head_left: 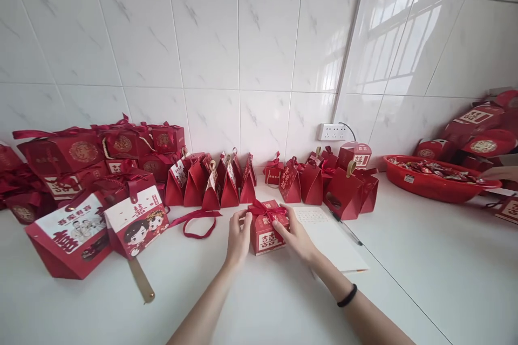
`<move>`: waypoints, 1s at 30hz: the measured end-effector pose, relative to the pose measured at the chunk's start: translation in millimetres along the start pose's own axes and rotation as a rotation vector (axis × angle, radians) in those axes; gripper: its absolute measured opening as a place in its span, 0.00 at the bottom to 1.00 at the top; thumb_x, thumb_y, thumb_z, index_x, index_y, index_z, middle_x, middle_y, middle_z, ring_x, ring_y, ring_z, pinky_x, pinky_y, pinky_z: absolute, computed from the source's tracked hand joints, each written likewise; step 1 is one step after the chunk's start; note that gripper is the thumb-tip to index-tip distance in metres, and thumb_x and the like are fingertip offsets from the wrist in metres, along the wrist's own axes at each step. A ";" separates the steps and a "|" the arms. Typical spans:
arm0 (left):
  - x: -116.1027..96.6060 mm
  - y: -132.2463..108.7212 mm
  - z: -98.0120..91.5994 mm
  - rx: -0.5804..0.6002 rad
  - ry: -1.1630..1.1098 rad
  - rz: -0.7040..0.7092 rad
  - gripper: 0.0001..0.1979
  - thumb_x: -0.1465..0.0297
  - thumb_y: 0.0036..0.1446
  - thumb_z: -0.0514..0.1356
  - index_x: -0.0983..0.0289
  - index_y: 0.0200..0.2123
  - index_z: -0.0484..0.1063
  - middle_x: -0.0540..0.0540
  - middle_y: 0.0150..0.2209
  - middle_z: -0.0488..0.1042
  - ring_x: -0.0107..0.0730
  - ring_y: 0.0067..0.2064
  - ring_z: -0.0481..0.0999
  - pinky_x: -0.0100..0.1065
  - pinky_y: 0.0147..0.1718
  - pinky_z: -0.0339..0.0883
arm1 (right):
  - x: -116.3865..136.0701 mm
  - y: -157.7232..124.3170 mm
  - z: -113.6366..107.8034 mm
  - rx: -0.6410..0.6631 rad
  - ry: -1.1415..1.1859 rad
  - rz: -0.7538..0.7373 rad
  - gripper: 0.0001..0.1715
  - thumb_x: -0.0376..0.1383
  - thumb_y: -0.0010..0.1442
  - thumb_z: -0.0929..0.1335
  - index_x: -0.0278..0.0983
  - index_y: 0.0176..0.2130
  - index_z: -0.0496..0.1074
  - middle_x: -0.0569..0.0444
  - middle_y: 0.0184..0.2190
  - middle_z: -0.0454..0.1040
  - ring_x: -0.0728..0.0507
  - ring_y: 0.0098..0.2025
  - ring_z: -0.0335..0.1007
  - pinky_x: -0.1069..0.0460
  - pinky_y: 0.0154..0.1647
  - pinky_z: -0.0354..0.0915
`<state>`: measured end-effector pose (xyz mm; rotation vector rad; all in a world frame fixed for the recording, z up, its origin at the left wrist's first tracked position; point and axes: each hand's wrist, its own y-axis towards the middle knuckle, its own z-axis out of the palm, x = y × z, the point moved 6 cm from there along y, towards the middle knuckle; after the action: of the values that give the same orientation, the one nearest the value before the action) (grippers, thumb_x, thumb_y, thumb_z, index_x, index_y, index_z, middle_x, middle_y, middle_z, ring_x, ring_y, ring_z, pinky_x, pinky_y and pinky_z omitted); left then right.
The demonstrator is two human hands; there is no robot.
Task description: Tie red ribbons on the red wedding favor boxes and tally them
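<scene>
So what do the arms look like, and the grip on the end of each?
They are a person's. The left grip is a bare, ungloved hand, with no sleeve over the left forearm. The right grip is ungloved too; the right forearm is sleeveless, with a plain black band around it. No cables or markings show.

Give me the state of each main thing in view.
Gift box: closed, upright, bow on top.
Left hand: against the box's left side.
Right hand: against its right side.
Ribbon: lying in a loop.
Pen: lying flat.
Notepad: lying flat, written on.
Red basin: well filled.
Cartoon-couple box: standing.
</scene>
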<state>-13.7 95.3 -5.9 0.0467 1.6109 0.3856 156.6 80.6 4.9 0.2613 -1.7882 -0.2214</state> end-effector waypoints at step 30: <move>-68.8 -43.3 20.8 0.264 0.385 0.785 0.10 0.66 0.56 0.52 0.61 0.24 0.66 0.52 0.26 0.64 0.33 0.33 0.65 0.34 0.33 0.65 | 54.6 -33.6 15.3 -0.058 -0.624 -0.891 0.13 0.29 0.61 0.62 0.38 0.46 0.68 0.48 0.42 0.72 0.42 0.47 0.66 0.40 0.52 0.60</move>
<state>21.2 41.2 47.8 0.8688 1.9749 0.8133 131.6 32.6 42.5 1.0318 -2.1564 -1.0777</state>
